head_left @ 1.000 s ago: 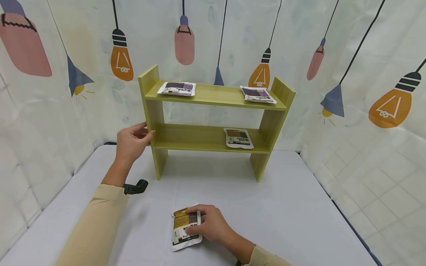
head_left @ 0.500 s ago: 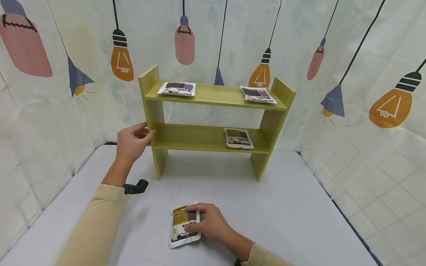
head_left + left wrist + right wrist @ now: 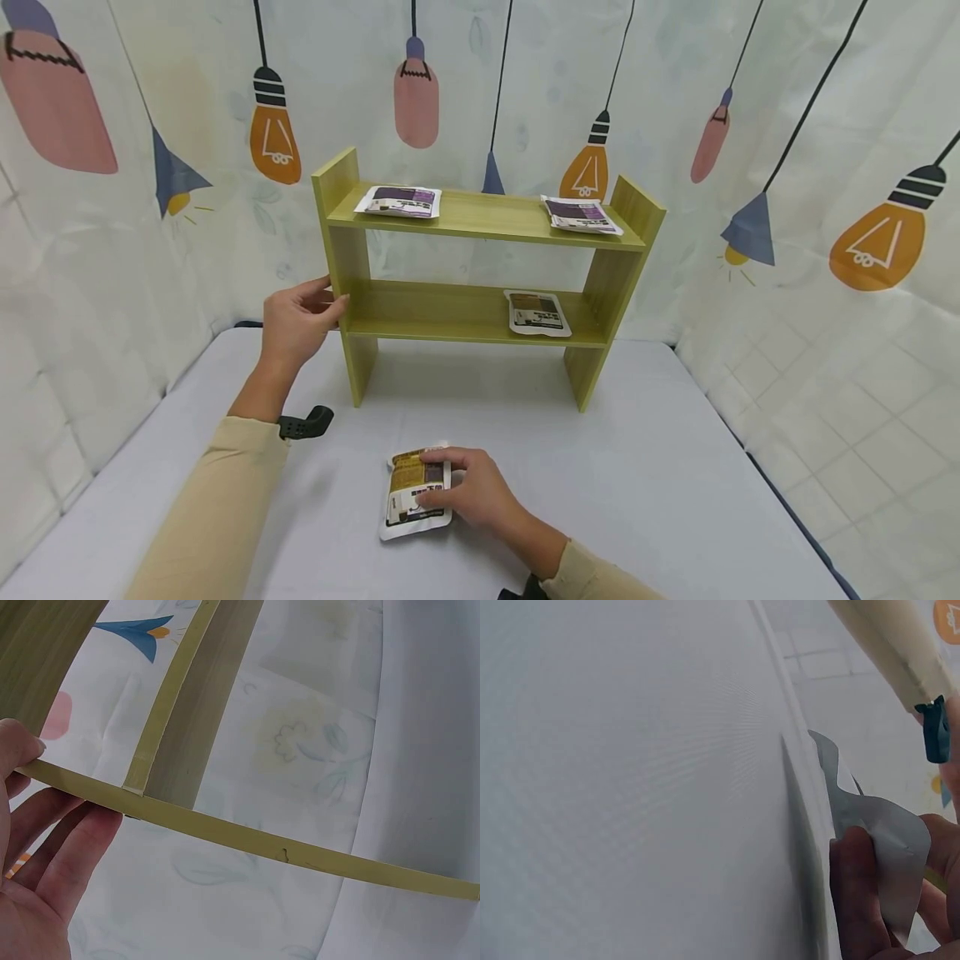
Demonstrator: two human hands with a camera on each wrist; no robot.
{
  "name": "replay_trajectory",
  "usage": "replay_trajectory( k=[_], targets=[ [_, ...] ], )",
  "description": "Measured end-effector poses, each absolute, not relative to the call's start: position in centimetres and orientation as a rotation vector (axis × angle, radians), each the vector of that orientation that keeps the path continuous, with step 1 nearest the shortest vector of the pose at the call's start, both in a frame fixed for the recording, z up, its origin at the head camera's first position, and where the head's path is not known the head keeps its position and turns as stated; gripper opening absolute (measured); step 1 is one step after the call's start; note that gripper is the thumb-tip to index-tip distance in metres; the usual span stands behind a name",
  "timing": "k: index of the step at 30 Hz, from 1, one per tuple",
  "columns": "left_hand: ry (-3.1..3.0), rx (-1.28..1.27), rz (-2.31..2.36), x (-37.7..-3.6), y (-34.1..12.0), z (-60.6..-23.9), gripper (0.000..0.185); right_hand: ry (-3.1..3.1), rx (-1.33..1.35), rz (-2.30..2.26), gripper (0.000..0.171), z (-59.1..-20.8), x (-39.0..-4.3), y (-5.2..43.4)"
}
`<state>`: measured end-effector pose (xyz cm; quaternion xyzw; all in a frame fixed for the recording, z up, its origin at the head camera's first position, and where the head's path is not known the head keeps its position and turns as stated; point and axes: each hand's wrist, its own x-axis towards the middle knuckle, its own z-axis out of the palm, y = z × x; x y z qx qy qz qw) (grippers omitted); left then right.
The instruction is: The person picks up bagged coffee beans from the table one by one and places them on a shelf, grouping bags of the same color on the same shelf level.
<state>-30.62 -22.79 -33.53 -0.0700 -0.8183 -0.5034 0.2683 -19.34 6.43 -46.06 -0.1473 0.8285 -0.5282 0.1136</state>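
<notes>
My left hand [image 3: 296, 321] grips the left side panel of a light-green wooden shelf [image 3: 472, 310]. In the left wrist view the thumb lies on one side of the panel edge [image 3: 225, 831] and the fingers on the other. Low in the middle of the head view, my right hand [image 3: 480, 492] pinches the right edge of a white pouch [image 3: 412, 496] with a gold and black label. The right wrist view shows the pouch's plain silvery back [image 3: 889, 832] bending between thumb and fingers, close over the white tabletop.
Two purple-labelled pouches lie on the upper board, one at the left [image 3: 400, 202] and one at the right [image 3: 581, 215]. A brown-labelled pouch [image 3: 537, 312] lies right of centre on the lower board. A lamp-patterned curtain [image 3: 480, 108] surrounds the white table [image 3: 637, 467].
My right hand has moved the gold-labelled pouch a little forward, toward the shelf. The left hand, the shelf and the pouches on it have stayed put.
</notes>
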Motion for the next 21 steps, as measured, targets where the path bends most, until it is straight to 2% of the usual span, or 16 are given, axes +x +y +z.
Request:
replay_trajectory(
  k=[21],
  targets=[
    [-2.212, -0.185, -1.347, -30.6, -22.7, -33.4, 0.048, 2.345, -0.396, -1.748, 0.051, -45.4, -20.8, 6.3]
  ],
)
